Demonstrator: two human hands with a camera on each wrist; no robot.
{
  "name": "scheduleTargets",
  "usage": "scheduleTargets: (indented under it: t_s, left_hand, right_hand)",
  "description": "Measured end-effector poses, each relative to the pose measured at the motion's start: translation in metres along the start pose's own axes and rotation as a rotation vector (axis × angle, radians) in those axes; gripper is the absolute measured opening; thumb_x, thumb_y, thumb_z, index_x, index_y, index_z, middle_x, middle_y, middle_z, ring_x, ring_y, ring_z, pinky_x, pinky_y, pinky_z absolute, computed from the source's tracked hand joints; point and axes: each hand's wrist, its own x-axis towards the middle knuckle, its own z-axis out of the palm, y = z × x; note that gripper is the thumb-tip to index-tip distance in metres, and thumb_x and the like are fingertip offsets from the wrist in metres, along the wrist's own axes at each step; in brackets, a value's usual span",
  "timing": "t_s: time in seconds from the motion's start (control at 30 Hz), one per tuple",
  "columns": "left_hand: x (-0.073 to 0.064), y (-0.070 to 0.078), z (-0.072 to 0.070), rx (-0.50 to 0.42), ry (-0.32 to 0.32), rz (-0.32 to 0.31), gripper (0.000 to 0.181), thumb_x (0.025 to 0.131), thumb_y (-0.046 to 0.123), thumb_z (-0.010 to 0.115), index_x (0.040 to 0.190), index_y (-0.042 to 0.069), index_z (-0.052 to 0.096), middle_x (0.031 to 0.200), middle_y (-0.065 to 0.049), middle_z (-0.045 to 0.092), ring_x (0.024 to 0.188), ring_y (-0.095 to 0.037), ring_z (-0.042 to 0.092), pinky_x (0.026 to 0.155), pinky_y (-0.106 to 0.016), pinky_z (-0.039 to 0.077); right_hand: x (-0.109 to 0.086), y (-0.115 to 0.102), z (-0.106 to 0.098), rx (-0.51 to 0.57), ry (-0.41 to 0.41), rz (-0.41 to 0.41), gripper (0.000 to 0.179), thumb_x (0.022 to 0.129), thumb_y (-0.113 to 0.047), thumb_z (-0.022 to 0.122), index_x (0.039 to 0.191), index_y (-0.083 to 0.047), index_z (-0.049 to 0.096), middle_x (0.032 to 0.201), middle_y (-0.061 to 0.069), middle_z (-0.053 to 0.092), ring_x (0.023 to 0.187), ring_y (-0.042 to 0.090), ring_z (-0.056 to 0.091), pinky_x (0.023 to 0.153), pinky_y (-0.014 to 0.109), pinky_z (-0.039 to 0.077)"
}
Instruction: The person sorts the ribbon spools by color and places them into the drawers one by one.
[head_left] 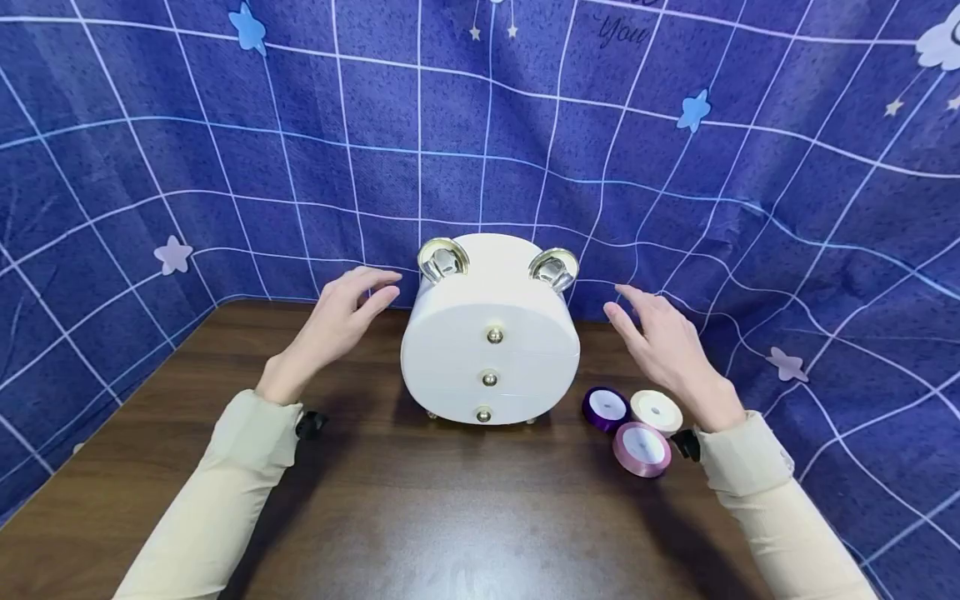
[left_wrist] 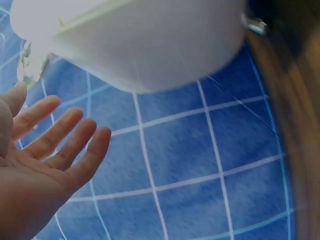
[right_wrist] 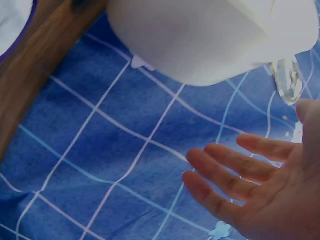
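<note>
In the head view a white rounded box (head_left: pixel 450 358) with drawer fronts stands on the table, three gold knobs (head_left: pixel 490 379) down its face. Two shiny gold-rimmed ears (head_left: pixel 443 260) rise from its top. My left hand (head_left: pixel 341 317) hovers left of the box, fingers extended and holding nothing. On the other side, my right hand (head_left: pixel 663 342) is likewise raised with fingers extended, apart from the box. Both wrist views show the spread fingers beside the box's white side (left_wrist: pixel 160 45), near an ear (right_wrist: pixel 287 80).
Right of the box lie three ribbon rolls: purple (head_left: pixel 606 408), cream (head_left: pixel 657 412) and pink (head_left: pixel 642 450). The brown wooden table (head_left: pixel 420 508) ends at the back against a blue gridded curtain (head_left: pixel 450 108) with stars.
</note>
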Motion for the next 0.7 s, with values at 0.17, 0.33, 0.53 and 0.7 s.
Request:
scheduleTargets:
  t_s: [0.17,0.33,0.53,0.7]
  left_hand:
    - [0.011,0.019,0.007,-0.085,0.019,0.055,0.023,0.094,0.016,0.063,0.114,0.009,0.070,0.098,-0.006,0.071,0.088,-0.010,0.060,0.067,-0.015,0.045]
    - [0.019,0.031,0.012,-0.107,0.011,0.098,0.020,0.092,0.017,0.066,0.110,0.011,0.073,0.097,-0.003,0.071,0.085,-0.008,0.059,0.067,-0.015,0.046]
    - [0.026,0.040,0.020,-0.100,0.012,0.129,0.022,0.088,0.017,0.070,0.109,0.011,0.073,0.085,-0.002,0.065,0.078,-0.007,0.056,0.066,-0.019,0.046]
    - [0.031,0.045,0.025,-0.127,0.007,0.152,0.021,0.088,0.017,0.070,0.108,0.011,0.074,0.090,-0.003,0.067,0.082,-0.011,0.057,0.068,-0.021,0.045]
  right_hand:
    - [-0.005,-0.017,0.003,0.049,0.169,-0.108,0.038,0.099,-0.035,0.051,0.121,-0.007,0.063,0.095,0.008,0.069,0.080,0.021,0.061,0.074,0.043,0.049]
    - [-0.009,-0.040,0.009,0.187,0.253,-0.232,0.014,0.095,-0.019,0.059,0.099,-0.010,0.069,0.067,-0.003,0.062,0.056,0.006,0.050,0.055,0.025,0.041]
    - [-0.010,-0.073,0.024,0.477,0.115,-0.255,0.013,0.095,-0.013,0.059,0.092,-0.007,0.070,0.063,-0.001,0.065,0.050,0.005,0.054,0.050,0.020,0.045]
    - [-0.007,-0.100,0.037,0.698,-0.149,-0.080,0.029,0.100,-0.026,0.052,0.092,-0.004,0.069,0.063,0.005,0.068,0.044,0.015,0.056,0.044,0.027,0.047]
